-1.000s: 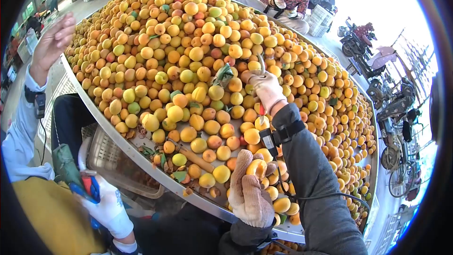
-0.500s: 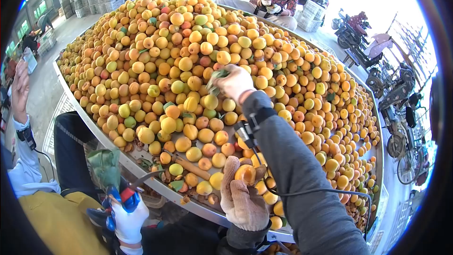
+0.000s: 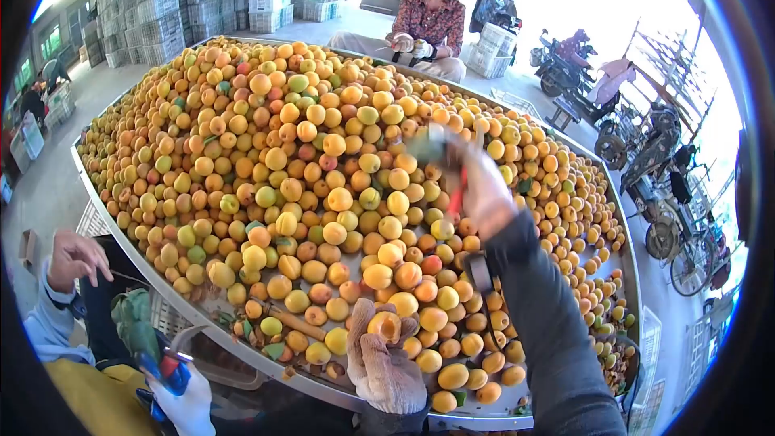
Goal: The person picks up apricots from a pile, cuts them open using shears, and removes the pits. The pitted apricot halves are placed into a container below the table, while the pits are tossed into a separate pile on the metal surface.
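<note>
My left hand [image 3: 386,367], in a tan knitted glove, is closed around an apricot [image 3: 384,326] at the tray's near edge. The apricot faces up and looks cut open, with a hollow in its flesh. Over the heap of apricots [image 3: 323,141], my right hand [image 3: 483,186] is raised and closed on a blurred object. A red strip like a handle shows below the fingers, with a dark green part at the front. Its exact kind is smeared by motion. The large metal tray [image 3: 173,307] bears the heap, with a brown stick [image 3: 300,323] among the nearest fruit.
At lower left, another person's gloved hand [image 3: 184,400] grips a red-and-blue tool beside a green wrapped bundle [image 3: 136,319]; their bare hand [image 3: 77,261] is raised. A person [image 3: 432,20] sits across the tray. Stacked crates [image 3: 153,12] and motorbikes [image 3: 646,153] stand beyond.
The view has shifted. My right hand has moved away to the right over the heap, and red now shows below it. My left hand still holds the apricot. The person opposite has lowered their hands.
</note>
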Available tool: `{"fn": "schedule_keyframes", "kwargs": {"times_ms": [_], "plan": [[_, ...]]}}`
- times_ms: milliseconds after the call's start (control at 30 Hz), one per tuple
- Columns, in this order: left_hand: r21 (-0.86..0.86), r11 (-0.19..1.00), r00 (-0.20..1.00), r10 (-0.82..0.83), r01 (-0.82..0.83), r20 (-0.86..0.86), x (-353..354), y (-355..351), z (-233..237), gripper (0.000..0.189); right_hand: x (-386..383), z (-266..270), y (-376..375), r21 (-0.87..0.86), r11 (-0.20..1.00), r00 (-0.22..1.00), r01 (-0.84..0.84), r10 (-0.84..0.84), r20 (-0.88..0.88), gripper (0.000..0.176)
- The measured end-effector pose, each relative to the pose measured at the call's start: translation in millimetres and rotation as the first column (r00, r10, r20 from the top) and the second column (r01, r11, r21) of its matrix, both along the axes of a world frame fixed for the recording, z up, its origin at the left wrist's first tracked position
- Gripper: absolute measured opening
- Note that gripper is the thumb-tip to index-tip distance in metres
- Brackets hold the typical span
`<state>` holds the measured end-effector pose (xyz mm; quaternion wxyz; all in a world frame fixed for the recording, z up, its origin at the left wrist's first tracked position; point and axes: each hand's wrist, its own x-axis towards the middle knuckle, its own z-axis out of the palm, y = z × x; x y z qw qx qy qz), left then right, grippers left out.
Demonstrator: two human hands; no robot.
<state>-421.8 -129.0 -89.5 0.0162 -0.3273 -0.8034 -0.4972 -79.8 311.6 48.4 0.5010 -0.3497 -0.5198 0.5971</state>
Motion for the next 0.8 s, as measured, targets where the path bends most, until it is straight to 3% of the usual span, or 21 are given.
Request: {"fn": "schedule_keyframes", "kwargs": {"times_ms": [67, 133, 200, 233, 267, 300, 367, 433, 500, 567, 700, 800], "plan": [[0.212, 0.977, 0.972, -0.060, 0.011, 0.228, -6.0, 2.7, 6.1, 0.055, -13.0, 30.7, 50.3, 0.023, 0.992, 0.985, 0.122, -0.118, -0.127, 0.045], [0.421, 0.907, 0.909, -0.165, -0.012, 0.382, -11.0, 5.2, 11.3, 0.054, -22.7, 55.0, 48.5, -0.143, 0.960, 0.971, 0.240, -0.234, 0.059, 0.040], [0.591, 0.806, 0.832, -0.302, -0.038, 0.465, -15.6, 7.0, 16.3, 0.052, -14.8, 26.8, 38.1, -0.002, 0.997, 0.997, 0.082, -0.082, -0.013, 0.036], [0.652, 0.756, 0.793, -0.364, -0.055, 0.488, -17.1, 6.4, 18.6, 0.052, -5.2, 29.2, 1.6, 0.095, 0.995, 0.997, 0.024, -0.032, 0.075, 0.032], [0.703, 0.707, 0.753, -0.425, -0.071, 0.503, -22.3, 4.7, 20.4, 0.051, 9.1, 29.3, -21.0, 0.016, 1.000, 0.978, -0.020, 0.016, 0.206, 0.032], [0.758, 0.648, 0.697, -0.511, -0.073, 0.503, -28.7, 3.5, 20.9, 0.050, 14.5, 32.3, -49.7, -0.071, 0.997, 0.990, 0.042, -0.031, 0.140, 0.032], [0.904, 0.425, 0.413, -0.814, -0.055, 0.408, -46.7, -3.2, 18.3, 0.049, 49.9, 12.3, -71.7, -0.177, 0.984, 0.995, 0.034, -0.017, 0.095, 0.037], [0.953, 0.197, -0.082, -0.980, -0.231, 0.183, -47.3, 2.7, 24.3, 0.049, 83.5, 10.1, -105.5, -0.262, 0.963, 0.993, 0.063, -0.036, 0.110, 0.035], [0.937, 0.230, -0.105, -0.972, -0.264, 0.209, -4.3, 14.7, 43.0, 0.050, 119.8, 4.3, -132.0, -0.337, 0.936, 0.993, 0.099, -0.071, 0.096, 0.035], [0.893, 0.368, -0.053, -0.929, -0.261, 0.367, 95.4, 61.7, 77.3, 0.051, 155.3, 0.3, -158.8, -0.392, 0.910, 0.990, 0.136, -0.106, 0.097, 0.038], [0.774, 0.604, -0.306, -0.785, -0.189, 0.539, 296.1, 110.6, 93.0, 0.055, 208.5, 26.1, -212.5, -0.322, 0.899, 0.955, 0.297, -0.286, 0.083, 0.038], [0.777, 0.624, -0.361, -0.745, -0.078, 0.562, 351.2, 112.3, 89.1, 0.059, 248.9, 33.1, -256.8, -0.255, 0.875, 0.911, 0.412, -0.399, 0.101, 0.038]]}}
